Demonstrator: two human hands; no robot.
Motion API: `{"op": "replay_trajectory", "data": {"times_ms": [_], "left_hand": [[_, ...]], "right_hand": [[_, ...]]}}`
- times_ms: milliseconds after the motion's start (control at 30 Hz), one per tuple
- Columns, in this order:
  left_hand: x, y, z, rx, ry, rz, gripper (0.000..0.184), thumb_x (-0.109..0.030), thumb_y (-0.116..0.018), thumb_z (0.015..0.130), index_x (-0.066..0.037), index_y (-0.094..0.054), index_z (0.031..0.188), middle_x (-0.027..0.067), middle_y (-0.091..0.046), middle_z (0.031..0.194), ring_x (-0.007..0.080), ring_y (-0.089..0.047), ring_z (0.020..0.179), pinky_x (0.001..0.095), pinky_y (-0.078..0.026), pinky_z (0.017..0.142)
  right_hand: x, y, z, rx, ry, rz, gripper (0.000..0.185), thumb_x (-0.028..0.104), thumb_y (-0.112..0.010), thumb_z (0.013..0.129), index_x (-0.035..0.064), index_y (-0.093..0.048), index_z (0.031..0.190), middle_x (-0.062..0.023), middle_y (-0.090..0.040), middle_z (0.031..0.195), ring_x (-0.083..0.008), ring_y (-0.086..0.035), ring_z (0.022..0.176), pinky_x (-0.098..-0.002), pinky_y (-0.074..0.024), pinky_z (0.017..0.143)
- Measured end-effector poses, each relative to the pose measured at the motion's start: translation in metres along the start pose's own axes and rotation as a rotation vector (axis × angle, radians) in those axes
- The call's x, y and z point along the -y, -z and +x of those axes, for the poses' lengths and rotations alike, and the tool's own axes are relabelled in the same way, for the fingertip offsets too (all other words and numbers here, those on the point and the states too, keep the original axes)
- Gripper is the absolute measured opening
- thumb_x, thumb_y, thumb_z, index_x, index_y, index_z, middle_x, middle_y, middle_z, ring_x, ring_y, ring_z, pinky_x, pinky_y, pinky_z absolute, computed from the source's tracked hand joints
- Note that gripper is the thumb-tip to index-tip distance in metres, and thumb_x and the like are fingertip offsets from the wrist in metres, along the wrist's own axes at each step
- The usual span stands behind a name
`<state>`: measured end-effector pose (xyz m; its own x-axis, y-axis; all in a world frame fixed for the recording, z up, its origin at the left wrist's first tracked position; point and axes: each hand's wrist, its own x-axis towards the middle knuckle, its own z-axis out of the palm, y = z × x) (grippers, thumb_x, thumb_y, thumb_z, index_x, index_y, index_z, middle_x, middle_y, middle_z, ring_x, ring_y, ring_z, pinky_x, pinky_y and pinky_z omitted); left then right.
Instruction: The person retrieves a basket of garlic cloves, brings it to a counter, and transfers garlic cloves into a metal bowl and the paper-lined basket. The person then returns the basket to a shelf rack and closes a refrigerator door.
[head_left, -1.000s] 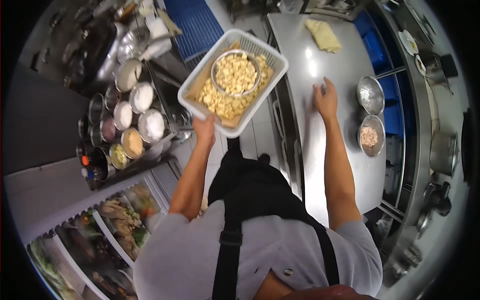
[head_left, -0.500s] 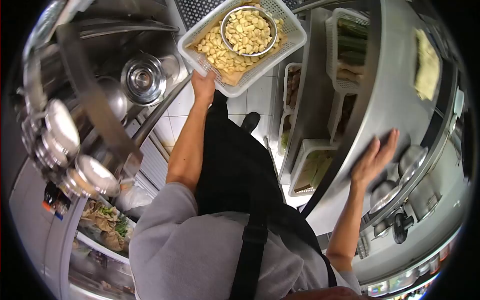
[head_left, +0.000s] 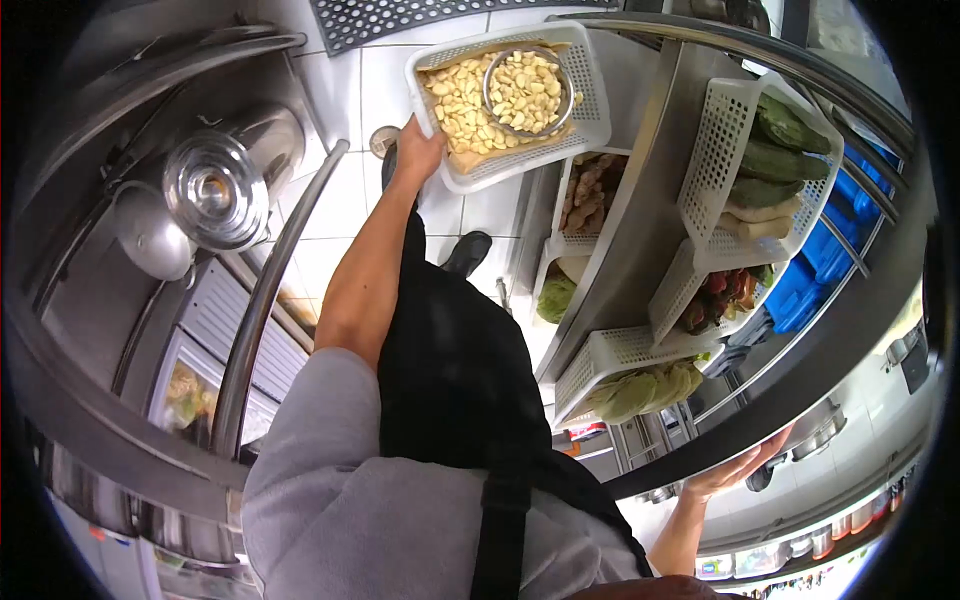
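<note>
My left hand [head_left: 422, 152] grips the near left corner of a white plastic basket [head_left: 600, 118], held out over the tiled floor. Brown paper lines it, and pale yellow pieces like peeled garlic cloves [head_left: 462, 105] lie inside. A round metal bowl [head_left: 570, 95], filled with the same pieces, rests among them at the right end. Away at the lower right, my right hand [head_left: 735, 468] has its fingers stretched out beside the steel counter edge [head_left: 690, 445]. Part of that hand is hidden, and I cannot tell whether it touches the counter.
Shelves at right hold a basket of green vegetables [head_left: 708, 165], one of reddish produce [head_left: 700, 325], one of leafy greens [head_left: 590, 375] and a box of ginger-like roots [head_left: 600, 195]. Steel rails [head_left: 255, 350] and metal bowls [head_left: 213, 190] stand left. A perforated mat [head_left: 400, 18] lies ahead.
The view has swung and dropped, so the shelf baskets show more fully. The garlic basket sits slightly lower and further right in view. My right hand has shifted from the flat worktop towards its edge.
</note>
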<state>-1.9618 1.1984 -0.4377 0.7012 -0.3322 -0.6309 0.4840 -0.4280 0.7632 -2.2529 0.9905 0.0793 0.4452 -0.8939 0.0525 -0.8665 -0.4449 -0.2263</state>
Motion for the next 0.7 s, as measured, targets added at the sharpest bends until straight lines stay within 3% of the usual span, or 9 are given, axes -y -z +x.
{"op": "replay_trajectory", "data": {"times_ms": [67,100,133,200,367,433,500,567,700], "left_hand": [[0.031,-0.007,0.029,0.029,-0.014,0.016,0.051,-0.008,-0.064,0.081,0.001,-0.06,0.131,0.0223,-0.072,0.116,0.0321,-0.07,0.11,0.0399,-0.052,0.098],[0.036,-0.008,0.037,0.055,-0.046,0.016,0.049,-0.003,-0.061,0.084,0.004,-0.058,0.132,0.017,-0.071,0.118,0.0249,-0.069,0.107,0.0358,-0.052,0.095],[0.041,-0.006,0.043,0.054,-0.031,0.04,0.049,-0.005,-0.061,0.083,0.003,-0.059,0.131,0.0194,-0.072,0.117,0.0284,-0.069,0.108,0.0376,-0.052,0.095],[0.039,-0.009,0.047,0.054,-0.009,0.094,0.049,-0.008,-0.063,0.081,0.002,-0.06,0.129,0.024,-0.072,0.116,0.0353,-0.07,0.109,0.0411,-0.053,0.096],[0.038,-0.033,0.079,0.054,-0.145,0.126,0.047,-0.009,-0.064,0.082,0.002,-0.06,0.127,0.025,-0.072,0.112,0.0365,-0.071,0.105,0.0429,-0.055,0.091],[0.038,-0.069,0.096,0.109,-0.151,0.137,0.048,-0.011,-0.065,0.081,0.002,-0.06,0.127,0.0251,-0.072,0.111,0.0371,-0.071,0.105,0.0436,-0.055,0.09],[0.021,-0.106,0.1,0.183,-0.119,0.177,0.049,-0.013,-0.067,0.081,0.001,-0.061,0.127,0.0256,-0.072,0.11,0.0385,-0.07,0.105,0.0442,-0.055,0.091],[0.005,-0.132,0.093,0.206,-0.17,0.256,0.049,-0.016,-0.069,0.08,0.0,-0.061,0.126,0.0264,-0.072,0.109,0.0401,-0.07,0.105,0.0448,-0.055,0.092],[0.003,-0.189,0.106,0.247,-0.17,0.539,0.053,-0.023,-0.075,0.079,-0.001,-0.062,0.126,0.0249,-0.072,0.109,0.0427,-0.068,0.103,0.0449,-0.054,0.091]], "right_hand": [[-0.052,0.016,-0.027,0.021,0.435,-0.278,0.079,0.056,-0.038,0.104,-0.0006,-0.024,0.158,-0.0254,-0.03,0.161,-0.044,-0.034,0.147,-0.0575,-0.0305,0.12],[-0.05,0.012,-0.033,0.037,0.562,-0.383,0.079,0.055,-0.04,0.104,-0.0001,-0.024,0.158,-0.0262,-0.03,0.16,-0.0463,-0.036,0.146,-0.0588,-0.0321,0.119],[-0.048,0.009,-0.039,0.04,0.693,-0.482,0.079,0.054,-0.042,0.103,0.0005,-0.024,0.158,-0.027,-0.03,0.16,-0.0486,-0.037,0.144,-0.0601,-0.0338,0.118],[-0.048,0.013,-0.055,0.038,0.738,-0.596,0.079,0.053,-0.045,0.103,0.0022,-0.023,0.16,-0.0297,-0.035,0.157,-0.0512,-0.04,0.142,-0.0619,-0.0337,0.117],[-0.044,0.022,-0.088,0.107,0.762,-0.726,0.076,0.046,-0.051,0.102,0.0013,-0.027,0.159,-0.0297,-0.042,0.153,-0.0503,-0.047,0.136,-0.0608,-0.0363,0.114],[-0.082,0.044,-0.109,0.128,0.533,-0.587,0.074,0.043,-0.048,0.105,0.0034,-0.021,0.16,-0.0261,-0.035,0.158,-0.044,-0.04,0.142,-0.0559,-0.0309,0.119],[-0.098,0.04,-0.124,-0.015,0.112,-0.322,0.068,0.039,-0.041,0.109,0.0027,-0.018,0.161,-0.0214,-0.03,0.162,-0.0332,-0.033,0.149,-0.0476,-0.0236,0.124],[-0.098,0.029,-0.127,-0.117,-0.159,0.013,0.066,0.037,-0.042,0.109,-0.0005,-0.021,0.16,-0.0204,-0.028,0.164,-0.0304,-0.029,0.151,-0.0454,-0.023,0.125],[-0.092,0.033,-0.125,-0.132,-0.233,0.039,0.066,0.037,-0.043,0.109,-0.0003,-0.023,0.159,-0.0202,-0.03,0.163,-0.0306,-0.03,0.151,-0.0449,-0.0247,0.124]]}}
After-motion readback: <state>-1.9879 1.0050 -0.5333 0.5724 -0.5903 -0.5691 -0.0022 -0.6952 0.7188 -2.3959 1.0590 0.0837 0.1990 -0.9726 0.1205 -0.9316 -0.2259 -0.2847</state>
